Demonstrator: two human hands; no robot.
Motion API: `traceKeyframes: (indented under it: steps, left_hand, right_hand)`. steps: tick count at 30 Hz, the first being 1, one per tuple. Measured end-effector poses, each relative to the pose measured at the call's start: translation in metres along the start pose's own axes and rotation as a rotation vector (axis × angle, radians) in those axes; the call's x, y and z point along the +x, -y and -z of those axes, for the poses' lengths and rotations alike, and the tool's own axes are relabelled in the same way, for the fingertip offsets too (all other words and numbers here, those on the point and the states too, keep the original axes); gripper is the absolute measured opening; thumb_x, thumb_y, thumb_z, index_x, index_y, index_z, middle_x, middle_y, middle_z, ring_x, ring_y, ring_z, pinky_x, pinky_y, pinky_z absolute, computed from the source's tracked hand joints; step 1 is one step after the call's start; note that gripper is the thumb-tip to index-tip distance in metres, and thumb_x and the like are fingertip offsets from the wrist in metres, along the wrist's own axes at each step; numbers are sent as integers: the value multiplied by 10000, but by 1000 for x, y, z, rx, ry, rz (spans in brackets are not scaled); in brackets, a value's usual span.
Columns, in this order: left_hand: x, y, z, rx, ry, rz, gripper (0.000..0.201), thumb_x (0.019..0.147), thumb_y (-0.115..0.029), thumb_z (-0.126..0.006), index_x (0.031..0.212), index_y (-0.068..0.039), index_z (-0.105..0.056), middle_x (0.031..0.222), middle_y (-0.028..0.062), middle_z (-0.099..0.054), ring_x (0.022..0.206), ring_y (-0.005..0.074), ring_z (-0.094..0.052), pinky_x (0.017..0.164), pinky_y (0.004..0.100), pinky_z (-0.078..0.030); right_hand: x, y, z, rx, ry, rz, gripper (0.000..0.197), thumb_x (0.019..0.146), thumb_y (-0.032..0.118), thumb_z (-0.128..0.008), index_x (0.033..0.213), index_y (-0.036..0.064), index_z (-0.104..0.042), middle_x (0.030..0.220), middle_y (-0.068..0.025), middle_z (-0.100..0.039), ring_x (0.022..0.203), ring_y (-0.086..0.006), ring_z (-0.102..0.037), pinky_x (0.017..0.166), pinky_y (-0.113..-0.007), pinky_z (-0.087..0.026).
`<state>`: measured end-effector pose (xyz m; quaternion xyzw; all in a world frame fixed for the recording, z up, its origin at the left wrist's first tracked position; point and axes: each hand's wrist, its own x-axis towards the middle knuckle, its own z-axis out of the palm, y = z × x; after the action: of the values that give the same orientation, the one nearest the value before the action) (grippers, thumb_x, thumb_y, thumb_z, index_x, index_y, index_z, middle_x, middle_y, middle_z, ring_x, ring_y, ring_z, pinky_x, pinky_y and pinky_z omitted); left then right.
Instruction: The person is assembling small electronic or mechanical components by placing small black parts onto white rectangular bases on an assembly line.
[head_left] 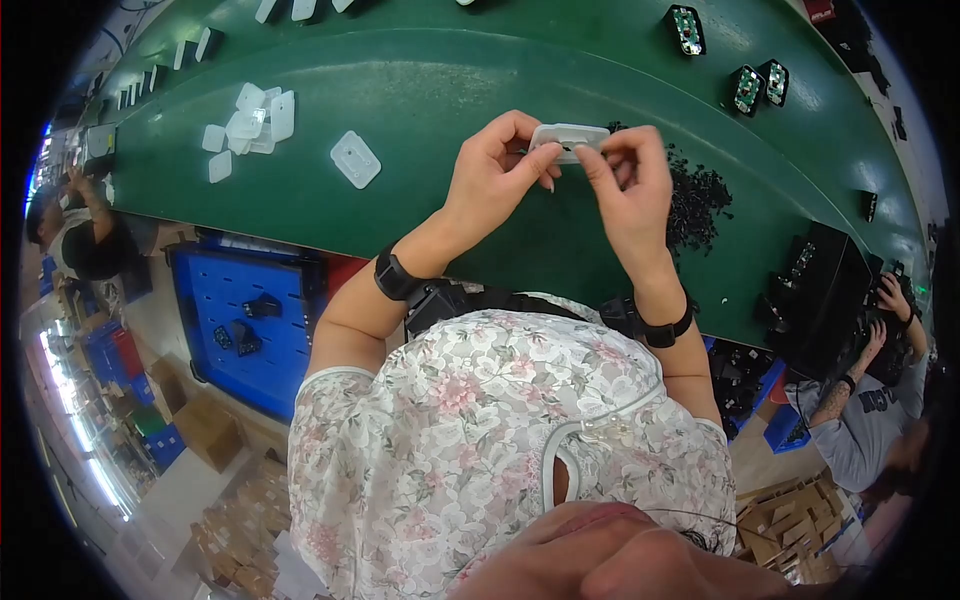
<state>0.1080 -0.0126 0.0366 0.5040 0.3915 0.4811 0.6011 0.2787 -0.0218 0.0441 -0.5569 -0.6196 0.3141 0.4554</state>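
I have both hands raised over the green worktop [440, 90], gripping one small white plastic cover [568, 137] between them. My left hand [492, 172] pinches its left end between thumb and forefinger; my right hand [628, 180] pinches the right end, its fingers curled over the top edge. The cover sits level, held clear of the worktop surface.

Just beyond my right hand lies a heap of small black parts [695, 200], spread loosely on the green. Off to my left, well apart from the hands, a single white cover [355, 159] lies flat, and further left a loose pile of white covers [250, 128] rests on the worktop. Near the far right edge I see small circuit boards in black housings [757, 86].

Both my wrists carry black bands [396, 275]. Below the worktop on my left stands a blue tray [290, 340] with a few black pieces in it. Another person's hands [885, 310] work at the right edge.
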Motion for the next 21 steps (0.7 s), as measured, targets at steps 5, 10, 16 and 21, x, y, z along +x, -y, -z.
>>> traceKeyframes:
  steps: [5, 10, 16, 21]
  left_hand:
    - [-2, -3, -1, -46, 31, 70, 121, 902, -47, -601, 982, 37, -568, 905, 84, -613, 756, 140, -625, 639, 242, -515]
    - [-2, -2, 0, 1, 52, 110, 124, 899, -54, -607, 979, 33, -568, 889, 77, -624, 746, 142, -628, 637, 241, -515]
    - [2, -1, 6, -80, 86, 154, 192, 921, -68, -567, 1079, 42, -575, 944, 93, -639, 749, 142, -629, 675, 252, -514]
    - [20, 7, 27, -35, 42, 192, 192, 944, -44, -490, 1102, 38, -563, 905, 92, -639, 672, 128, -612, 651, 248, -510]
  right_hand:
    - [8, -1, 8, -18, 49, 126, 247, 812, 125, -729, 992, 29, -589, 806, 39, -497, 666, -48, -387, 614, -182, -359]
    - [14, 1, 15, 159, 334, -203, 199, 809, 132, -728, 892, 33, -577, 742, 53, -497, 632, -27, -399, 555, -180, -338]
    - [21, -2, 15, 184, 356, -232, 200, 802, 136, -732, 836, 37, -561, 700, 51, -510, 619, -21, -425, 547, -179, -350]
    - [53, -14, 23, 118, 476, -111, 230, 811, 139, -718, 979, 31, -604, 796, 14, -580, 759, -65, -536, 670, -212, -434]
